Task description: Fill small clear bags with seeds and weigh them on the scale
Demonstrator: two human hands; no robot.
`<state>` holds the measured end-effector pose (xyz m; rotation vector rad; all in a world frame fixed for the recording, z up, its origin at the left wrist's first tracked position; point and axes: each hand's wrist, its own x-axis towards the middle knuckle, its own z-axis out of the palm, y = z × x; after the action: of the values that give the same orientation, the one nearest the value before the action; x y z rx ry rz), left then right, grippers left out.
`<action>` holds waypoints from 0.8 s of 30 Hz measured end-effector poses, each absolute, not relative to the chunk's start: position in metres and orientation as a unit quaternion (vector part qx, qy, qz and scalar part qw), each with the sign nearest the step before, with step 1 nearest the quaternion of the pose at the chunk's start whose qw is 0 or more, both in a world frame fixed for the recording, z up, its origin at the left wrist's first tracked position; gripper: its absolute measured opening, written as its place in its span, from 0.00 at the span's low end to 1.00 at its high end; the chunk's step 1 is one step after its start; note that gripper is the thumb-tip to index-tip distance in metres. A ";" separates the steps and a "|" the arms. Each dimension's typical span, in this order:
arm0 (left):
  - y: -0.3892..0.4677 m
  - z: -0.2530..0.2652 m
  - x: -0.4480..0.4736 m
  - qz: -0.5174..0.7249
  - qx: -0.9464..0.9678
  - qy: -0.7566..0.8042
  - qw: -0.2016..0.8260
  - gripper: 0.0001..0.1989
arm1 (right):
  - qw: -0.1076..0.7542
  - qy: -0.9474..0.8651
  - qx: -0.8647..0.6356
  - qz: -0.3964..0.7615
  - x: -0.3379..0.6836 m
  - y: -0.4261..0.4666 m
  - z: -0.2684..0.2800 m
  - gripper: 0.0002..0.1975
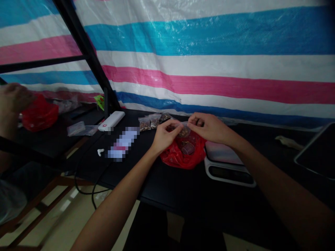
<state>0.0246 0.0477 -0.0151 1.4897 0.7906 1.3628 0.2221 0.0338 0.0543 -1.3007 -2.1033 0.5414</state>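
My left hand (165, 136) and my right hand (209, 128) pinch the top edge of a small clear plastic bag (184, 131) between them. Brownish small pieces show inside the bag, though its lower part is hard to make out. Right below it, an open red plastic bag (175, 161) lies on the black table, with a small round clear container (187, 149) inside. A white digital scale (230, 177) sits under my right forearm, its display dark. Behind my left hand, several small filled clear bags (149, 123) lie in a row.
To the left are a blurred-out flat item (123, 143), a white earbud (100, 152), a white power strip (112, 121) and flat clear bags (81, 129). A black frame (89, 52) stands at left; beyond it another person's hand (13, 99) is near a red bag (40, 115). A dark-screened device (318, 153) stands right.
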 end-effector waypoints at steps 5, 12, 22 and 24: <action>0.050 -0.015 0.024 0.566 0.595 0.327 0.468 0.18 | 0.309 -0.795 -0.478 0.210 0.219 0.031 0.056 0.05; 0.049 -0.013 0.021 0.568 0.635 0.287 0.437 0.11 | 0.305 -0.814 -0.465 0.170 0.215 0.032 0.051 0.05; 0.046 -0.008 0.025 0.556 0.591 0.287 0.509 0.17 | 0.337 -0.813 -0.451 0.148 0.212 0.029 0.051 0.06; 0.044 -0.007 0.026 0.555 0.597 0.288 0.502 0.17 | 0.335 -0.813 -0.452 0.148 0.209 0.027 0.052 0.06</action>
<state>0.0261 0.0445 -0.0070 1.4427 0.6959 1.3405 0.2089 0.0275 0.0519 -1.1784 -2.1215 0.3868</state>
